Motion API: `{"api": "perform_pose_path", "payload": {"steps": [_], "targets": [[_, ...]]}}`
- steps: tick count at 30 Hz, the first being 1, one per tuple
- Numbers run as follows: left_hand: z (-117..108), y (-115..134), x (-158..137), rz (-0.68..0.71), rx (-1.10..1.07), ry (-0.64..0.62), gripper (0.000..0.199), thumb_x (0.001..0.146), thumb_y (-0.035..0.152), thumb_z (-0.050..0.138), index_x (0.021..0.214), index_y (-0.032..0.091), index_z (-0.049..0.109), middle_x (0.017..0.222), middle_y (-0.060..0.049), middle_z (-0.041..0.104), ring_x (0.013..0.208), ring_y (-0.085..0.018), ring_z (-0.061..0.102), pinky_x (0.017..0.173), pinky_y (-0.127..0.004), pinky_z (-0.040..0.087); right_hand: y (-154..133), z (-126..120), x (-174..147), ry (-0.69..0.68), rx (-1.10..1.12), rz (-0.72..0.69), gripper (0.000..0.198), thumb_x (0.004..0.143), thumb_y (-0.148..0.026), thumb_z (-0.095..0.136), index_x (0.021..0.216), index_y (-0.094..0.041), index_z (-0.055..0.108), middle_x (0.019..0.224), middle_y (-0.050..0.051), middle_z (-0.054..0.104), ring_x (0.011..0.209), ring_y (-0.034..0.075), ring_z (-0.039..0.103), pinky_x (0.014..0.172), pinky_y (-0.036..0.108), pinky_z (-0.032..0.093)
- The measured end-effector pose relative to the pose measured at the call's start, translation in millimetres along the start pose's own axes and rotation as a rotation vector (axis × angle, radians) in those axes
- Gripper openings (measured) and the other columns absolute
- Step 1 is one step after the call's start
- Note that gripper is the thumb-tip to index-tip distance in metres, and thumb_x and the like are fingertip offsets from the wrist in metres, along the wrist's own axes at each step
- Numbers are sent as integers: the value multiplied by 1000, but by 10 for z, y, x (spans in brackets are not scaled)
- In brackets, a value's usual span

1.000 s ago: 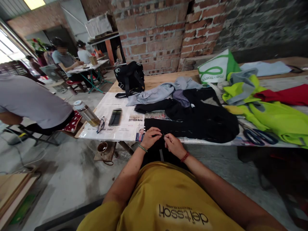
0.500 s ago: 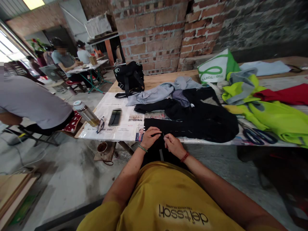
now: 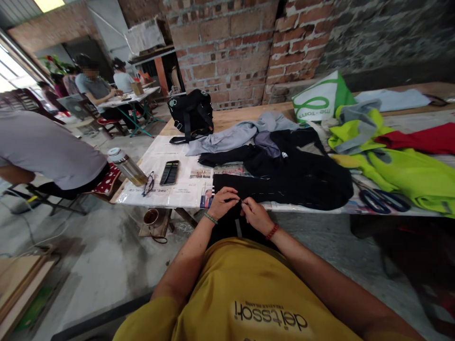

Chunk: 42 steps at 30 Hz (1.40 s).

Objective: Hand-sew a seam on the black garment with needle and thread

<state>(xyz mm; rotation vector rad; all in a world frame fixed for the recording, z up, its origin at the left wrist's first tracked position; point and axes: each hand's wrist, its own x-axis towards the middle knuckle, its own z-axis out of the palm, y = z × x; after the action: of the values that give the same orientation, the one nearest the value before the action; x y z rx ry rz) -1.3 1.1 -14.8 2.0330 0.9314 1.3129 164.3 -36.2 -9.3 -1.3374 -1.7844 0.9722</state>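
Observation:
My left hand (image 3: 223,201) is closed in a pinch at the front edge of the table, a green bead bracelet on its wrist. What its fingertips hold, if anything, is too small to make out. Close beside it, my right hand (image 3: 256,216), with a red bracelet, pinches a thin, pale sewing needle (image 3: 242,201) that points towards the left fingertips. Any thread is too fine to see. Just beyond both hands lies a black garment (image 3: 302,182), spread flat, with dashed white stitches along its near part.
Large dark-handled scissors (image 3: 382,201) lie right of the garment, near yellow-green clothing (image 3: 408,177). Towards the left are a phone (image 3: 169,173), eyeglasses (image 3: 148,183) and a flask (image 3: 126,166). A black bag (image 3: 192,113) stands behind. A person (image 3: 46,149) sits at the left.
Both hands stay almost in place. The fingertips have drawn slightly closer together, and less of the needle shows between them. The garment has not moved.

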Motion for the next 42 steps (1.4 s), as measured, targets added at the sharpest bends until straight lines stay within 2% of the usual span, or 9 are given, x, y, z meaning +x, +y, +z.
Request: {"api": "perform_pose_path", "payload": {"steps": [6, 12, 16, 19, 23, 30, 42], "targets": [[9, 0, 4, -8, 22, 10, 9, 77, 14, 64, 84, 16, 70, 96, -7, 62, 93, -16, 59, 87, -32, 48, 56, 26, 14, 44, 24, -31, 12, 86, -30, 36, 84, -21, 45, 58, -3, 58, 46, 11, 50, 47, 22, 37], [0, 14, -6, 7, 23, 28, 32, 76, 18, 67, 109, 19, 63, 104, -8, 60, 99, -17, 56, 90, -35, 48, 48, 19, 5, 50, 44, -26, 13, 86, -31, 36, 86, -22, 45, 59, -4, 58, 43, 10, 50, 46, 22, 38], [-21, 8, -7, 60, 34, 26, 20, 78, 20, 65, 99, 19, 67, 115, -10, 55, 110, -20, 52, 97, -38, 43, 39, 20, -4, 43, 75, -7, 14, 87, -33, 37, 89, -22, 46, 60, -4, 59, 40, 9, 48, 44, 21, 38], [-24, 3, -3, 41, 47, 5, 14, 78, 19, 65, 92, 18, 68, 118, -10, 54, 112, -20, 51, 98, -39, 42, 38, 20, -7, 43, 91, -5, 15, 86, -33, 37, 89, -22, 46, 61, -4, 59, 40, 9, 48, 43, 21, 38], [-8, -9, -5, 13, 60, 8, 13, 76, 19, 67, 89, 17, 68, 115, -11, 56, 110, -20, 53, 97, -40, 43, 33, 19, -16, 52, 104, -4, 15, 86, -34, 38, 88, -22, 47, 62, -4, 59, 39, 9, 48, 42, 21, 38], [1, -37, -19, 61, 54, 37, 12, 77, 17, 66, 88, 18, 69, 116, -10, 56, 108, -20, 54, 93, -38, 46, 20, 19, -21, 38, 123, 18, 16, 86, -34, 38, 87, -22, 47, 61, -4, 59, 38, 9, 48, 41, 21, 38], [10, -56, -12, 21, 40, -33, 9, 79, 20, 65, 85, 18, 71, 114, -9, 57, 108, -20, 54, 95, -38, 45, 54, 58, -26, 46, 78, -4, 13, 86, -32, 35, 84, -22, 44, 57, -5, 57, 39, 10, 47, 43, 21, 37]]}}
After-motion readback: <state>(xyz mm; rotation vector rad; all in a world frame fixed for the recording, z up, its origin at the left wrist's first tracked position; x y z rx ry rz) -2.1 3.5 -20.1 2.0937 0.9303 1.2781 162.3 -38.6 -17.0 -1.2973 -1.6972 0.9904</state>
